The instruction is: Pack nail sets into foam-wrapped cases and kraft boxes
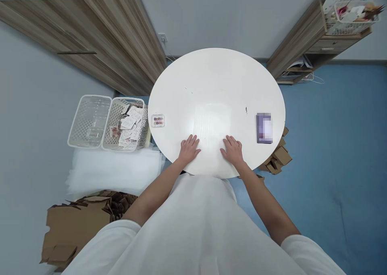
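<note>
Resting flat on the smooth, round white tabletop (216,77), left hand (189,149) and right hand (233,151) hold nothing, fingers (193,138) loosely spread, pointing forward, like the purple rectangular packet (264,128) lying lengthwise nearby.

The round white table (211,81) stands level, its top glossy.

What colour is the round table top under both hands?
White, plain and slightly glossy; the table shows best in the head view.
</note>
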Demonstrator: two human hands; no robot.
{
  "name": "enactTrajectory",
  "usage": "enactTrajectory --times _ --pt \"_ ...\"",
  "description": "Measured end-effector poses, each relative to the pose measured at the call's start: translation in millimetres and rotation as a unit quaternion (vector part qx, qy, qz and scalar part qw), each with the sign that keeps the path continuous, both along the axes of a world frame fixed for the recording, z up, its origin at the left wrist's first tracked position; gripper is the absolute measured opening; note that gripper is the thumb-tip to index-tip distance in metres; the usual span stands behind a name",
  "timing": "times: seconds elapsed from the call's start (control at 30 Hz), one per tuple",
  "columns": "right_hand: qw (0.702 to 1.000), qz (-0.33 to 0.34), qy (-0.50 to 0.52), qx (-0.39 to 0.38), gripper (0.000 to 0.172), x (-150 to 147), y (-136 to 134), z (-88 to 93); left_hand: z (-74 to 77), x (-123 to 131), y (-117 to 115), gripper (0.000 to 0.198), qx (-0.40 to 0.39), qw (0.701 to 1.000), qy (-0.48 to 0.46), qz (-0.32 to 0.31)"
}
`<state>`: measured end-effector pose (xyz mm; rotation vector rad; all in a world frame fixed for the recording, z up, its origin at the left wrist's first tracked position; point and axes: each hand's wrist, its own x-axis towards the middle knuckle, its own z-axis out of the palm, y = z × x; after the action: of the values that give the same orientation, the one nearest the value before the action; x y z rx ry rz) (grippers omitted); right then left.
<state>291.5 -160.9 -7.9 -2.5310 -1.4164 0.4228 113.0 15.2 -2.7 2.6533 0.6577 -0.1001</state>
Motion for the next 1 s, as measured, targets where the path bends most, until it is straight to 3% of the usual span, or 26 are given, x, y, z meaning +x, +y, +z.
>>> enactTrajectory --times 0.23,0.3,0.4,0.53,0.7,0.83,1.0 --pt "0.999 -0.037 0.024 0.03 0.048 -18 16 15.6 7.4 -8 4 0.041 -0.08 0.995 -0.044 0.03" --pt "0.997 -0.041 0.046 0.05 0.048 -30 36 20.5 9.3 -18 14 0.043 -0.079 0.994 -0.052 0.056" --pt "0.987 -0.038 0.133 0.079 0.052 -54 83 26.5 8.1 -39 42 0.048 -0.077 0.981 -0.074 0.162" --pt "0.934 -0.041 0.344 0.087 0.063 -89 156 29.5 2.8 -67 92 0.055 -0.103 0.935 -0.127 0.315" --pt "0.869 -0.093 0.473 0.112 0.064 -125 228 25.0 4.4 -81 144 0.054 -0.204 0.873 -0.186 0.401" --pt "0.825 -0.109 0.541 0.12 0.068 -139 253 20.4 8.2 -82 160 0.049 -0.275 0.845 -0.193 0.417" --pt "0.803 -0.118 0.573 0.118 0.071 -147 252 20.3 3.8 -83 159 0.045 -0.289 0.834 -0.211 0.42"
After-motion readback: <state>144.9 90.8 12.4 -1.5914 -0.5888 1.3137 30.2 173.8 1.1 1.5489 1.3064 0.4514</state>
